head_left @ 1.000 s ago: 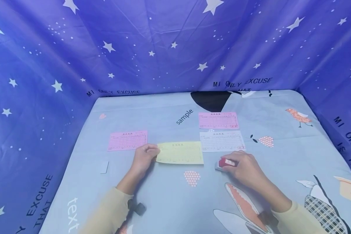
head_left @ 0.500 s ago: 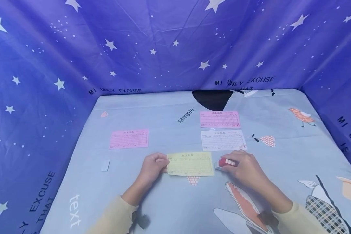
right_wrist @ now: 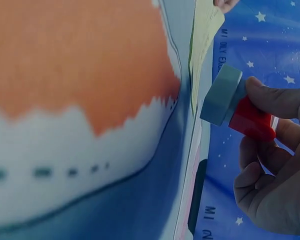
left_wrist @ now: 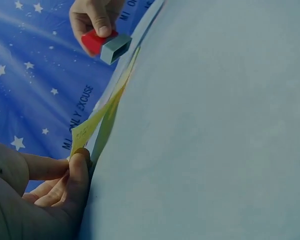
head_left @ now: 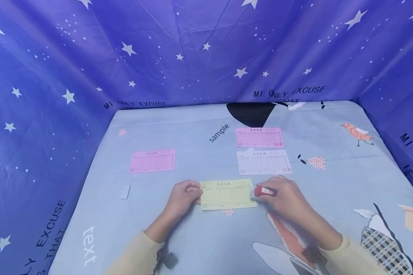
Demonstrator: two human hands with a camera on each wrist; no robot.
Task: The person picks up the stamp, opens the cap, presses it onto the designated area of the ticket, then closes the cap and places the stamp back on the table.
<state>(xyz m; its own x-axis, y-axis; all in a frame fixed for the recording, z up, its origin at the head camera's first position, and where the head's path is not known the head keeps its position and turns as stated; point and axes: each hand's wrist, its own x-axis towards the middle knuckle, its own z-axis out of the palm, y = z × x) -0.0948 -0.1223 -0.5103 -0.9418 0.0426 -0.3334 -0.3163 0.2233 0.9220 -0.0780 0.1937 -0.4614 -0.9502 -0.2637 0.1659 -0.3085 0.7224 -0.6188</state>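
A yellow printed slip lies in front of me, its left edge pinched between thumb and fingers of my left hand. In the left wrist view the slip bows up a little from the cloth near the fingertips. My right hand grips a red stamp with a grey base. The stamp is tilted, its base overlapping the slip's right edge in the head view. From the right wrist, the grey base faces the cloth, close by the slip.
A pink slip and a white slip, each with a red mark at lower right, lie behind my right hand. Another pink slip lies at left, with a small pale rectangular piece nearer. Starry blue curtains enclose the cloth-covered table.
My left hand has brought the yellow slip right and toward me, from beside the white slip to the stamp. The right hand, holding the stamp, has stayed nearly in place.
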